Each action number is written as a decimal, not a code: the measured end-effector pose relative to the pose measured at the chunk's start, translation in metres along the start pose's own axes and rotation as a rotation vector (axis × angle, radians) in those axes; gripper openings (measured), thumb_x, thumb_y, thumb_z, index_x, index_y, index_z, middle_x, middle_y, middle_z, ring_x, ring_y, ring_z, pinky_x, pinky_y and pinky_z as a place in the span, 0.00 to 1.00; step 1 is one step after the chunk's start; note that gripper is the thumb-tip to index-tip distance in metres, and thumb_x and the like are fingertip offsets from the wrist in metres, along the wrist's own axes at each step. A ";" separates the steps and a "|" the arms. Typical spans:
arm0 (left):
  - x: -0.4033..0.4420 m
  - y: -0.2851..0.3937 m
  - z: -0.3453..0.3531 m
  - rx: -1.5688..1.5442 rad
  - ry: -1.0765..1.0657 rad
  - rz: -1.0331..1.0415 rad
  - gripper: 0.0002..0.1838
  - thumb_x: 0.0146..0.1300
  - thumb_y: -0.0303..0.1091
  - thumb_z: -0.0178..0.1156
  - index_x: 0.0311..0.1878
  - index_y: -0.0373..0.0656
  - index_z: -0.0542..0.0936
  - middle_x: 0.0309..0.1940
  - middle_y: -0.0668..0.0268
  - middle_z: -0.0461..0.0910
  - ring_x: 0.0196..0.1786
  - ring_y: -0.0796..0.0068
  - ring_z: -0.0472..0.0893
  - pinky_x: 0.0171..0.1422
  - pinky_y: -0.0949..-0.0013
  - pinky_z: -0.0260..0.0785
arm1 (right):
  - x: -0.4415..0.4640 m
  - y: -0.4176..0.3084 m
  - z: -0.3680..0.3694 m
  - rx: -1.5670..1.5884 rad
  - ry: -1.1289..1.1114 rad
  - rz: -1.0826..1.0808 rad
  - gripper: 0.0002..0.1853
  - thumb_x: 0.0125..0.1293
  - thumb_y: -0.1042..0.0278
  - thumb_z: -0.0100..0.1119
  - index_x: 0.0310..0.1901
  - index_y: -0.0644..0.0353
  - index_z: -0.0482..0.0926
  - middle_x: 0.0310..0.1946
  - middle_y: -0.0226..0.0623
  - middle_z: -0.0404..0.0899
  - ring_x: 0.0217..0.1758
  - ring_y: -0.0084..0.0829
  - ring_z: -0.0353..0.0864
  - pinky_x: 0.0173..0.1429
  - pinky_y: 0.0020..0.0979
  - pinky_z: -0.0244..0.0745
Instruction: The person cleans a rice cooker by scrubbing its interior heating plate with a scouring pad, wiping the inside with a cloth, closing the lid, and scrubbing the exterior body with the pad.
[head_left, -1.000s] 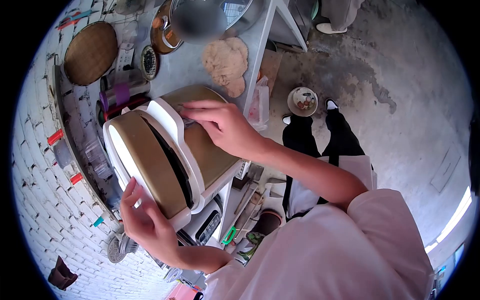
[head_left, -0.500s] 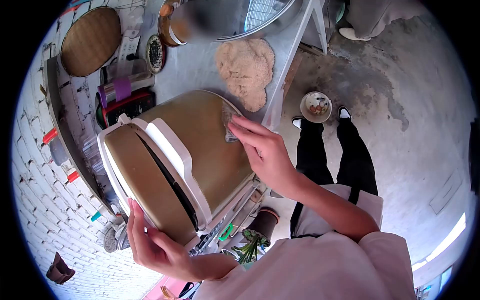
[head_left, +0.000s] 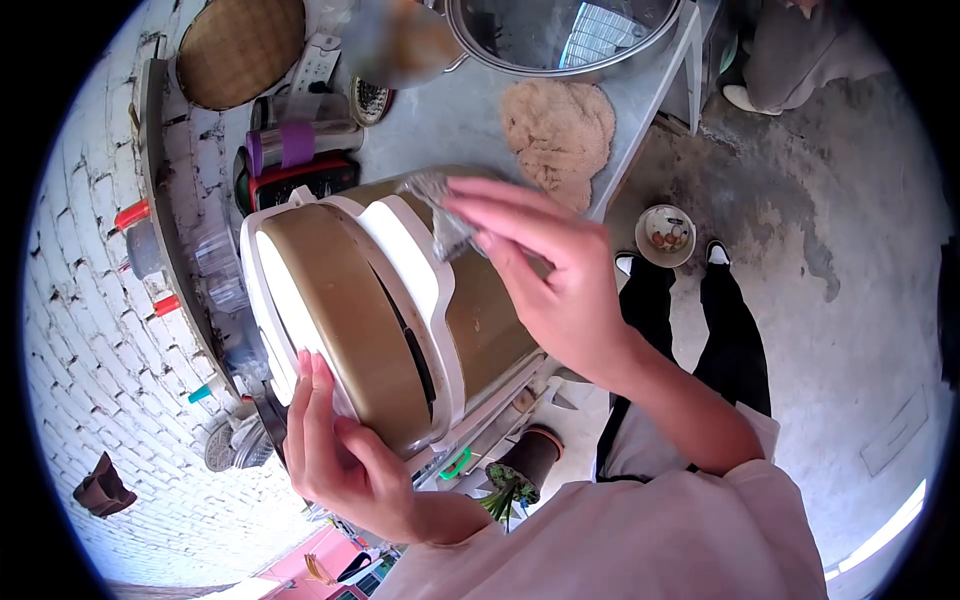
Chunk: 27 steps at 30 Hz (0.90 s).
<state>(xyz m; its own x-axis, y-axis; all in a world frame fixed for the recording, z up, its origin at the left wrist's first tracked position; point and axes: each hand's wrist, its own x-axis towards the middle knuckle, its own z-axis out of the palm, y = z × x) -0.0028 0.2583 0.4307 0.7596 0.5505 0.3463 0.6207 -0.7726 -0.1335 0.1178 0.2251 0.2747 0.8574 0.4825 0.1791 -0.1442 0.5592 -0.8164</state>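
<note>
A gold-brown rice cooker [head_left: 345,320] with white trim and a white handle [head_left: 405,250] is on the table before me. My left hand [head_left: 350,455] grips the white edge at its near end, the fingers curled over the rim. In my right hand [head_left: 560,275] is a crumpled grey cleaning cloth [head_left: 440,215], pinched between thumb and fingers. The cloth is over the cooker's far side, close to the handle; whether it touches the surface I cannot tell. The right hand hides part of the brown body.
A beige towel [head_left: 560,135] lies beyond the cooker, near a large metal pan with a glass lid [head_left: 560,40]. Clear containers with a purple band [head_left: 297,145] stand by the brick wall [head_left: 110,360]. A potted plant [head_left: 525,465] and a bowl [head_left: 665,235] are lower down. Another person [head_left: 810,55] is at top right.
My right hand has lifted the grey cloth off the cooker's side and brought it toward the handle. My left hand stays on the rim. The view has shifted, moving the scene rightward.
</note>
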 end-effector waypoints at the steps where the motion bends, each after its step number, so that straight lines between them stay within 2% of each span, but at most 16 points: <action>1: 0.000 -0.001 0.000 -0.003 0.008 0.004 0.25 0.46 0.19 0.43 0.48 0.29 0.79 0.46 0.45 0.79 0.50 0.52 0.80 0.54 0.62 0.70 | 0.015 0.003 0.004 -0.001 0.001 -0.009 0.16 0.57 0.87 0.54 0.47 0.65 0.79 0.50 0.46 0.78 0.45 0.41 0.82 0.44 0.31 0.77; 3: -0.001 -0.003 0.000 0.027 0.010 0.022 0.25 0.45 0.20 0.43 0.48 0.30 0.80 0.46 0.45 0.80 0.50 0.51 0.80 0.54 0.62 0.70 | 0.031 0.008 0.010 -0.070 -0.127 -0.223 0.15 0.56 0.86 0.55 0.46 0.65 0.80 0.49 0.44 0.79 0.41 0.41 0.82 0.41 0.31 0.77; 4: -0.001 -0.004 0.002 0.037 0.014 0.033 0.25 0.44 0.20 0.44 0.48 0.30 0.80 0.45 0.46 0.80 0.50 0.51 0.80 0.53 0.61 0.70 | 0.021 0.002 0.013 -0.062 -0.189 -0.172 0.16 0.55 0.86 0.55 0.46 0.64 0.80 0.47 0.43 0.79 0.41 0.41 0.82 0.42 0.30 0.77; 8: 0.000 -0.001 0.002 0.031 0.020 0.023 0.25 0.43 0.20 0.44 0.47 0.30 0.80 0.45 0.46 0.81 0.50 0.50 0.80 0.53 0.61 0.70 | -0.014 -0.014 0.003 -0.114 -0.159 -0.106 0.18 0.54 0.86 0.56 0.47 0.60 0.80 0.50 0.41 0.78 0.46 0.39 0.81 0.47 0.30 0.78; 12: 0.000 -0.003 0.001 0.040 0.021 0.047 0.25 0.43 0.21 0.44 0.46 0.30 0.80 0.44 0.47 0.81 0.50 0.50 0.81 0.52 0.61 0.70 | -0.020 -0.012 0.002 -0.158 -0.173 -0.150 0.19 0.56 0.85 0.55 0.48 0.58 0.80 0.52 0.39 0.76 0.49 0.38 0.81 0.48 0.31 0.79; 13: 0.000 -0.003 0.001 0.044 0.017 0.049 0.25 0.43 0.21 0.44 0.46 0.30 0.80 0.44 0.46 0.81 0.50 0.50 0.81 0.52 0.61 0.70 | -0.009 -0.015 0.005 -0.088 -0.144 -0.046 0.15 0.57 0.84 0.56 0.45 0.61 0.81 0.48 0.41 0.79 0.45 0.39 0.82 0.46 0.31 0.78; 16: 0.002 0.003 0.000 0.050 0.004 0.024 0.25 0.43 0.20 0.43 0.47 0.29 0.80 0.45 0.44 0.80 0.50 0.49 0.80 0.54 0.60 0.70 | 0.031 0.005 0.015 -0.022 -0.180 -0.037 0.13 0.58 0.86 0.54 0.44 0.65 0.81 0.44 0.43 0.81 0.43 0.33 0.83 0.45 0.26 0.78; 17: 0.002 0.002 0.001 0.050 -0.004 0.033 0.25 0.43 0.20 0.43 0.47 0.29 0.80 0.45 0.44 0.80 0.50 0.49 0.80 0.54 0.60 0.70 | 0.040 0.011 0.018 -0.011 -0.194 -0.063 0.12 0.59 0.86 0.53 0.44 0.67 0.81 0.41 0.43 0.82 0.41 0.32 0.83 0.43 0.25 0.76; 20: 0.000 0.000 0.003 0.014 -0.005 0.016 0.26 0.44 0.20 0.42 0.48 0.28 0.79 0.45 0.42 0.79 0.50 0.48 0.80 0.56 0.59 0.70 | 0.037 0.012 0.016 0.023 -0.180 -0.089 0.12 0.59 0.86 0.53 0.43 0.67 0.81 0.41 0.43 0.82 0.41 0.32 0.83 0.43 0.25 0.77; 24: 0.000 0.001 0.003 0.012 -0.002 -0.011 0.25 0.45 0.20 0.43 0.48 0.27 0.78 0.45 0.41 0.78 0.51 0.47 0.79 0.56 0.58 0.70 | -0.004 -0.008 0.004 -0.048 -0.145 -0.091 0.17 0.53 0.90 0.54 0.43 0.63 0.82 0.44 0.46 0.80 0.44 0.38 0.83 0.45 0.29 0.79; 27: 0.000 0.002 0.003 0.011 -0.006 -0.017 0.25 0.46 0.20 0.43 0.48 0.26 0.78 0.45 0.41 0.78 0.51 0.47 0.79 0.57 0.58 0.70 | -0.010 -0.014 0.005 -0.091 -0.139 -0.072 0.17 0.53 0.90 0.55 0.43 0.62 0.82 0.44 0.45 0.81 0.44 0.38 0.83 0.46 0.29 0.79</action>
<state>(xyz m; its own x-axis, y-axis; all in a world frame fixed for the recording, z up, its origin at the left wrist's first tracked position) -0.0010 0.2579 0.4281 0.7503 0.5652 0.3430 0.6354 -0.7598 -0.1379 0.1091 0.2159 0.2870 0.7863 0.5356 0.3082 -0.0339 0.5354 -0.8439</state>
